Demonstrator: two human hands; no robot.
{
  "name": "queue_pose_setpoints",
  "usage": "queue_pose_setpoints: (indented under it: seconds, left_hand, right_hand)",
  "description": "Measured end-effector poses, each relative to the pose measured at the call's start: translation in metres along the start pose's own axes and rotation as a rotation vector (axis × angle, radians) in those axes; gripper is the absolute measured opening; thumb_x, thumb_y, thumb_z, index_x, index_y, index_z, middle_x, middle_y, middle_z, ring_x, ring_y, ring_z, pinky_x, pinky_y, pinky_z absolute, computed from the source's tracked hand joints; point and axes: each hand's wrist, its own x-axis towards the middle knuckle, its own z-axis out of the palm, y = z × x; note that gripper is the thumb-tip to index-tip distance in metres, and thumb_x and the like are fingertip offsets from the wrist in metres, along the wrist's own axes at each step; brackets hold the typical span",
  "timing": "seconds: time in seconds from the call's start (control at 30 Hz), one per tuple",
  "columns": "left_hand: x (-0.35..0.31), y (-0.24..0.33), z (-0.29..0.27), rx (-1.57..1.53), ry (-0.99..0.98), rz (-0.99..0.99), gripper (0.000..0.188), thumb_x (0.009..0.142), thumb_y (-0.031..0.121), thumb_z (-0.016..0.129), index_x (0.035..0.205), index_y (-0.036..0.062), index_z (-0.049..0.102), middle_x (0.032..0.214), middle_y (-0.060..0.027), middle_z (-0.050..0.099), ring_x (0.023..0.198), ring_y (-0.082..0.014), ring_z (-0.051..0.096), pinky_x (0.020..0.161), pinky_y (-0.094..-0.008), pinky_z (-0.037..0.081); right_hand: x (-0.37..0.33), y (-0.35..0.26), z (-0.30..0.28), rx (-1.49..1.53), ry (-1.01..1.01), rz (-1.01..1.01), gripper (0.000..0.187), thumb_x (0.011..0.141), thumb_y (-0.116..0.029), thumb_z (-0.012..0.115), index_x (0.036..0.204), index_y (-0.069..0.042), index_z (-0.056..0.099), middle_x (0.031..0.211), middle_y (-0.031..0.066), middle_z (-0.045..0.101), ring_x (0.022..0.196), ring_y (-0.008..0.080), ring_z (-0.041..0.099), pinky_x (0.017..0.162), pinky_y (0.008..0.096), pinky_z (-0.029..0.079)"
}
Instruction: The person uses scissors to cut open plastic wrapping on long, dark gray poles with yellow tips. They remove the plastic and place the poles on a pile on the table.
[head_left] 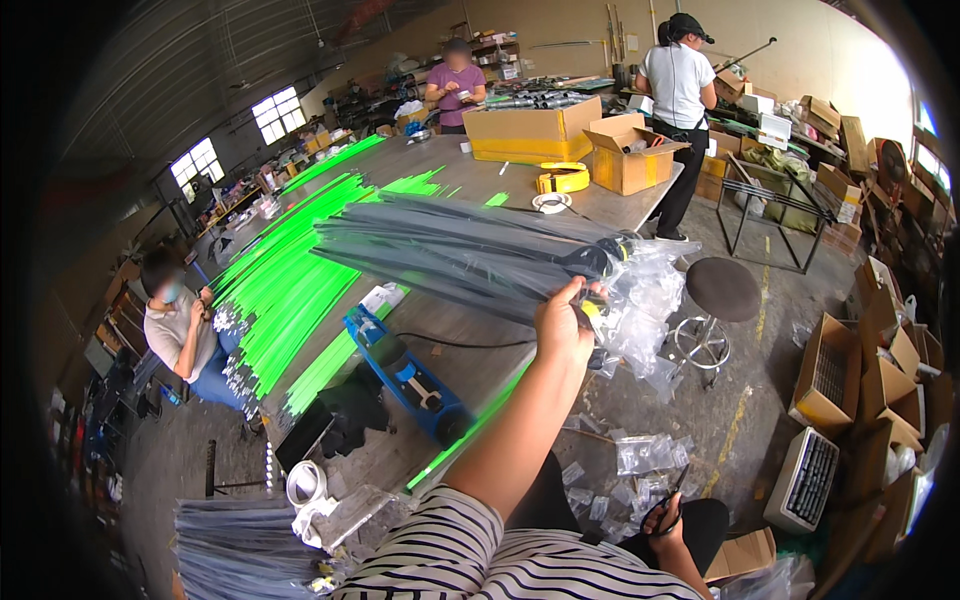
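A bundle of long dark grey pieces in clear plastic sleeves (450,245) lies across the table (470,358), its crumpled sleeve ends hanging past the right edge. My left hand (564,325) is closed on the near side of that end, where dark and yellow parts show through the plastic. Down by my right leg, my right hand (672,545) has its fingers through the handles of a pair of scissors (668,510), blades pointing up and away from the bundle.
Bright green strips (300,270) spread over the table's left, near a blue tool (410,380). Cardboard boxes (530,132) stand at the far end. A round stool (722,290) is at the right. Plastic scraps (650,455) litter the floor. Co-workers sit left and stand behind.
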Motion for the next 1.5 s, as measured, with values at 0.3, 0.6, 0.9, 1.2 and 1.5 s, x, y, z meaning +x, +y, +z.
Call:
queue_pose_setpoints:
  seconds: [0.3, 0.6, 0.9, 1.2, 1.5]
  left_hand:
    - [-0.101, -0.114, 0.06, 0.139, -0.132, -0.071, 0.02, 0.077, 0.022, 0.062, 0.079, 0.0068, 0.049, 0.067, 0.0007, 0.051, 0.052, -0.0081, 0.048, 0.045, -0.0206, 0.038]
    - [-0.239, -0.176, 0.065, -0.034, -0.64, -0.424, 0.027, 0.072, -0.003, 0.057, 0.086, 0.0081, 0.037, 0.078, -0.0013, 0.048, 0.079, -0.0118, 0.049, 0.074, -0.0246, 0.038]
    - [-0.214, -0.152, 0.077, 0.592, -0.786, 0.006, 0.019, 0.075, -0.007, 0.049, 0.085, 0.0039, 0.037, 0.073, -0.0023, 0.042, 0.068, -0.0104, 0.045, 0.062, -0.0237, 0.04]
    - [-0.265, 0.154, 0.013, 0.762, -0.11, 0.926, 0.041, 0.075, -0.005, 0.046, 0.113, -0.0022, 0.034, 0.072, -0.0054, 0.047, 0.048, -0.0152, 0.052, 0.043, -0.0259, 0.045]
    - [-0.406, 0.315, -0.212, 1.696, 1.724, 0.793, 0.031, 0.069, 0.014, 0.053, 0.087, -0.0104, 0.047, 0.078, -0.0277, 0.056, 0.08, -0.039, 0.056, 0.071, -0.0406, 0.043]
  right_hand:
    - [0.018, 0.008, 0.003, -0.005, -0.042, 0.034, 0.054, 0.07, -0.069, 0.041, 0.057, -0.017, 0.035, 0.044, -0.0043, 0.027, 0.034, 0.0103, 0.027, 0.034, 0.0231, 0.024]
    - [0.004, 0.001, 0.043, -0.139, -0.194, 0.036, 0.053, 0.071, -0.066, 0.044, 0.058, -0.017, 0.034, 0.044, -0.0049, 0.028, 0.034, 0.0093, 0.027, 0.032, 0.0225, 0.022]
    - [0.022, 0.011, 0.002, -0.009, -0.126, 0.084, 0.053, 0.071, -0.066, 0.045, 0.058, -0.016, 0.034, 0.044, -0.005, 0.028, 0.034, 0.0089, 0.027, 0.032, 0.0222, 0.021]
    - [0.039, 0.001, -0.024, 0.082, -0.145, 0.104, 0.052, 0.071, -0.065, 0.045, 0.058, -0.016, 0.034, 0.043, -0.0051, 0.028, 0.034, 0.0086, 0.027, 0.032, 0.0219, 0.021]
    - [0.066, 0.004, 0.009, -0.207, -0.183, 0.121, 0.066, 0.055, -0.081, 0.04, 0.046, -0.018, 0.022, 0.039, -0.0026, 0.023, 0.034, 0.0129, 0.024, 0.034, 0.0262, 0.022]
